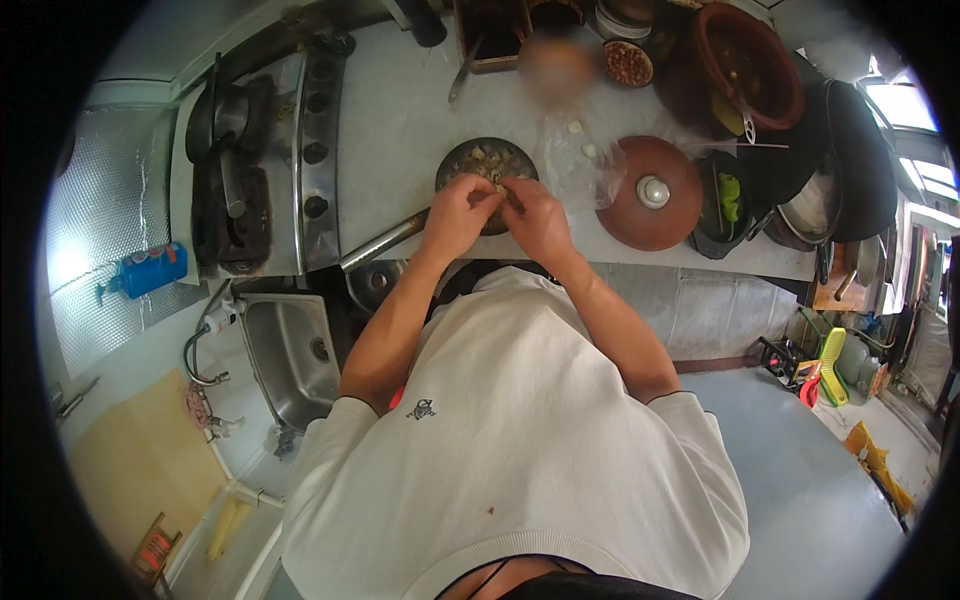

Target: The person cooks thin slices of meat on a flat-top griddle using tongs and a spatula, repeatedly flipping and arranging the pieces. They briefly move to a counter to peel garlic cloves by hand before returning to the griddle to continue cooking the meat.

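My left hand (459,216) and my right hand (541,222) meet over the near side of a dark frying pan (442,166). Between their fingertips is a small pale piece of food (500,190), too small to name, pinched from both sides. Chopped pale and brown food pieces (487,159) lie in the pan, partly hidden by my fingers. The pan rests on the light counter, its metal handle (386,238) pointing toward the near left. Right of the pan, a clear plastic bag (574,169) lies with two small whitish pieces (589,151) on it.
A reddish clay lid (626,199) with a pale knob lies to the right, beside a dark tray (709,241) holding a green pepper (728,199). Behind stand a large clay pot (787,90) and a bowl of peanuts (628,64). A gas stove (285,225) is on the left.
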Tool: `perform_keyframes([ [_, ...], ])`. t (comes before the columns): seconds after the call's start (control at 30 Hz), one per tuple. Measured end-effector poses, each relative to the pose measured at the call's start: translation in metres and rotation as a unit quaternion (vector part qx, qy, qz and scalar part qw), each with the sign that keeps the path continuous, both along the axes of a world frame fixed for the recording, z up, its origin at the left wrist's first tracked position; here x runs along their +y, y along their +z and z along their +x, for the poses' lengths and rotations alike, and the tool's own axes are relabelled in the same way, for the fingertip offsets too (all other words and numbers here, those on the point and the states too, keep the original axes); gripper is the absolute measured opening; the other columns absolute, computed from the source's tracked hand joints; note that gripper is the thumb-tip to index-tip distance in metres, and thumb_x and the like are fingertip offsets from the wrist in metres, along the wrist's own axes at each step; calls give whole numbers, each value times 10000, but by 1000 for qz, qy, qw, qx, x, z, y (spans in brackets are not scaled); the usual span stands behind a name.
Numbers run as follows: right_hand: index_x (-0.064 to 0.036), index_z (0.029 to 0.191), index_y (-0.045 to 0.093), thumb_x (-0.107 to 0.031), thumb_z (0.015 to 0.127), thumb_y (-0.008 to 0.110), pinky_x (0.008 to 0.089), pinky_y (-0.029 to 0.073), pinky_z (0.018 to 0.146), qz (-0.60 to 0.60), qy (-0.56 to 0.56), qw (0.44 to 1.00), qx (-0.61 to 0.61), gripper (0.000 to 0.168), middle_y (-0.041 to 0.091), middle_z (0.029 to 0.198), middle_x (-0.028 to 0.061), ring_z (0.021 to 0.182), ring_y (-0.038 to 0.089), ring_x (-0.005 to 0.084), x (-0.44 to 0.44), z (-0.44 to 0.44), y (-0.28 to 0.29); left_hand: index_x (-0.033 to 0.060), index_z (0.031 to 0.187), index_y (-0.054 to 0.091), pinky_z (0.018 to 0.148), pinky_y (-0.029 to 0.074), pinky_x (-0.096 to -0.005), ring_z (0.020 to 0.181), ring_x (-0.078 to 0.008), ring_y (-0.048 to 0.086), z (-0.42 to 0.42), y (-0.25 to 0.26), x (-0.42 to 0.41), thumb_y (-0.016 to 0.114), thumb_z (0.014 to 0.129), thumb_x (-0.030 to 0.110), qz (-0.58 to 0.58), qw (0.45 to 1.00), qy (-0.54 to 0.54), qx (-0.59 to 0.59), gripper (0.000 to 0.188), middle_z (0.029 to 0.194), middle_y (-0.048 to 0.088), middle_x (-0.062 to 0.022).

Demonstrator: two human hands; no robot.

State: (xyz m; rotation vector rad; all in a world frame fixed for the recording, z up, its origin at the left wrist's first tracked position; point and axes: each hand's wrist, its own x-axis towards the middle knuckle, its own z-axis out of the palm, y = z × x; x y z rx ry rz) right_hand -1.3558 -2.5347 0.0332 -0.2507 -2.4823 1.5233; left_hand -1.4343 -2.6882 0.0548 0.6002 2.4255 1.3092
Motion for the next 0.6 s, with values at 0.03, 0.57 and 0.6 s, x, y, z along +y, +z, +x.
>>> perform_keyframes([
  [0.03,-40,1165,676,-57,834,668,483,540,787,5,-2,1000,2,331,681,1036,201,935,655,427,0,0,1,7,934,680,698,525,-351,795,-226,670,-1,1,-1,729,881,93,4,999,-14,44,112,945,684,-101],
  [0.57,16,1193,644,-71,887,699,333,562,742,-172,6,984,-35,322,703,1002,152,808,691,220,-3,-2,1,33,974,710,780,544,-441,882,-374,686,-23,-15,-12,673,868,137,-144,988,6,56,153,958,709,-148],
  [0.6,28,1202,638,-73,897,693,328,561,744,-191,2,981,-44,326,705,995,148,818,690,207,-3,-2,7,30,995,712,785,547,-436,890,-371,691,-21,-13,-12,667,880,136,-101,994,14,29,162,969,718,-151],
])
